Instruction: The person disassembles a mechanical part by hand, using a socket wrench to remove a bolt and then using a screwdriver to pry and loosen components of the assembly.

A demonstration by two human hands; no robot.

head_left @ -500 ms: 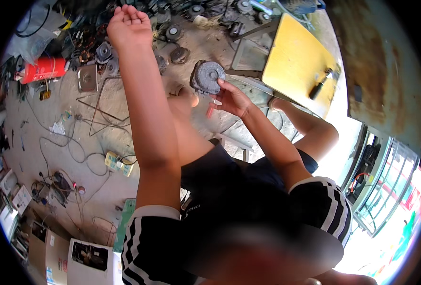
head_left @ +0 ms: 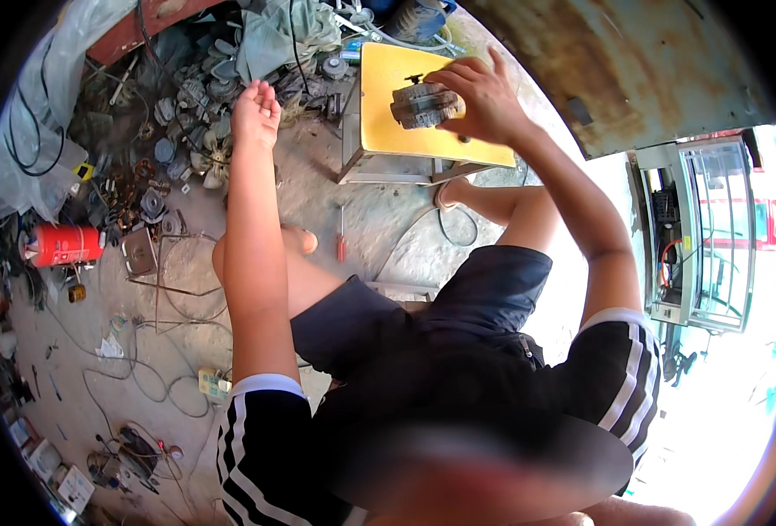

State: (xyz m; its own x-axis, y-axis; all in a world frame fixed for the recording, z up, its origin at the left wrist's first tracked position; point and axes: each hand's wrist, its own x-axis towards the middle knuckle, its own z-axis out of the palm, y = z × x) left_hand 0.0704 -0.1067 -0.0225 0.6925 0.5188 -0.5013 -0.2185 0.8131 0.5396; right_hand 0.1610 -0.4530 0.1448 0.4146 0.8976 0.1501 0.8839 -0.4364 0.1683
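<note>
In my right hand is a round, grey, dirty metal part, like a small electric motor, gripped at its right side by thumb and fingers. It is over the yellow tabletop of a small low table; I cannot tell whether it touches. A small black piece shows at its upper edge; what it belongs to is hidden. My left hand reaches forward over the floor, palm up, with loosely curled fingers and nothing visible in it. Nearest to it is a heap of old metal parts.
A screwdriver with a red handle lies on the floor between my feet. Cables and a power strip lie to the left, below a red cylinder. A rusty metal panel stands at the far right.
My right hand has carried the grey motor part from above the floor to the yellow tabletop and turned it edge-on. My left hand stays empty. The head view has shifted.
</note>
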